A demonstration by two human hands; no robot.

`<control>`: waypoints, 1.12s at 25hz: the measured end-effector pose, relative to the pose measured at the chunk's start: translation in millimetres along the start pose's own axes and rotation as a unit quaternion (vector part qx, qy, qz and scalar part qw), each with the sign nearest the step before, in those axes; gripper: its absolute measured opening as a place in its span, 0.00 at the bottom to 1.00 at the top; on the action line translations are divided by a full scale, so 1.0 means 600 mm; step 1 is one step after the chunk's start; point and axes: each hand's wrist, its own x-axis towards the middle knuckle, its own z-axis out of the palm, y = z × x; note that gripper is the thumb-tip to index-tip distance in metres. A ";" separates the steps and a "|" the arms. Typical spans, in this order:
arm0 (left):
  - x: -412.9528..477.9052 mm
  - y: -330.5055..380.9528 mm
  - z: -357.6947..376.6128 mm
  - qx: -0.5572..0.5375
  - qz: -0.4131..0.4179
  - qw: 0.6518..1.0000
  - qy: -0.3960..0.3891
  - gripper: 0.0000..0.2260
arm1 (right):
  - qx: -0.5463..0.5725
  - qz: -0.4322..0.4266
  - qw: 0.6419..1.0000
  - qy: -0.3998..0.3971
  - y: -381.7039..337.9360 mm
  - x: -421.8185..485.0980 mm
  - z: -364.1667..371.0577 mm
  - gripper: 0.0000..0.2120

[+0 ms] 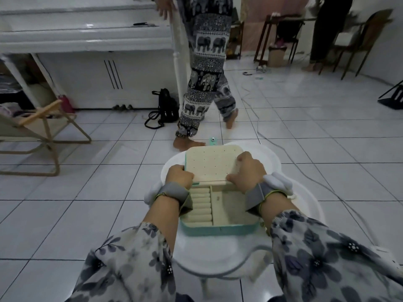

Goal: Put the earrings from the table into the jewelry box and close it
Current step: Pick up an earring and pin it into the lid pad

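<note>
A mint-green jewelry box (pixel 218 228) with a cream lining sits open on a small white table (pixel 207 264). Its cream lid panel (pixel 211 164), dotted with small holes, stands tilted up at the far side. My left hand (pixel 179 176) grips the lid's left edge. My right hand (pixel 247 171) grips the lid's right edge, thumb along its lower rim. The tray shows ring rolls on the left and a bare compartment on the right. I see no earrings on the table; my wrists hide part of the box.
A person in elephant-print trousers (pixel 205 88) walks barefoot just beyond the table. A black bag (pixel 166 109) lies on the tiled floor by a white piano (pixel 87 40). A folding wooden chair (pixel 39 131) stands at the left. Cables run across the floor on the right.
</note>
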 end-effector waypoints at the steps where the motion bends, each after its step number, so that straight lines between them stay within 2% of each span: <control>1: 0.006 -0.001 0.002 0.011 0.003 1.000 0.008 0.08 | 0.007 0.003 1.000 0.003 0.001 0.002 0.000 0.27; 5: 0.017 -0.008 0.009 0.073 0.003 0.997 0.031 0.08 | 0.001 -0.025 1.000 -0.013 0.011 0.002 -0.006 0.25; 9: 0.022 -0.013 0.009 0.113 0.004 0.993 0.036 0.16 | -0.003 -0.028 0.999 -0.031 0.018 -0.006 -0.021 0.20; 11: 0.020 -0.019 0.008 0.089 0.017 0.995 0.042 0.18 | 0.034 -0.028 0.998 -0.038 0.025 -0.008 -0.027 0.20; 13: 0.018 -0.027 0.011 0.042 0.046 0.996 0.060 0.13 | 0.089 -0.027 0.995 -0.036 0.036 -0.009 -0.030 0.22; 15: 0.013 -0.033 0.010 0.025 0.053 0.995 0.078 0.03 | 0.122 -0.034 0.991 -0.039 0.043 -0.010 -0.031 0.22; 16: 0.015 -0.038 0.008 0.027 0.055 0.995 0.082 0.02 | 0.134 -0.037 0.989 -0.042 0.046 -0.010 -0.029 0.21; 23: -0.011 -0.019 -0.005 0.111 0.055 0.987 0.100 0.10 | 0.204 -0.071 0.974 -0.072 0.086 -0.020 -0.041 0.21; 24: -0.020 -0.012 -0.005 0.122 0.069 0.984 0.110 0.10 | 0.219 -0.077 0.970 -0.068 0.094 -0.023 -0.051 0.20; 26: -0.040 -0.001 -0.007 0.122 0.104 0.978 0.130 0.04 | 0.247 -0.080 0.965 -0.036 0.113 -0.033 -0.080 0.18; 28: -0.057 0.011 -0.008 0.114 0.139 0.974 0.138 0.10 | 0.251 -0.071 0.965 -0.003 0.139 -0.046 -0.112 0.14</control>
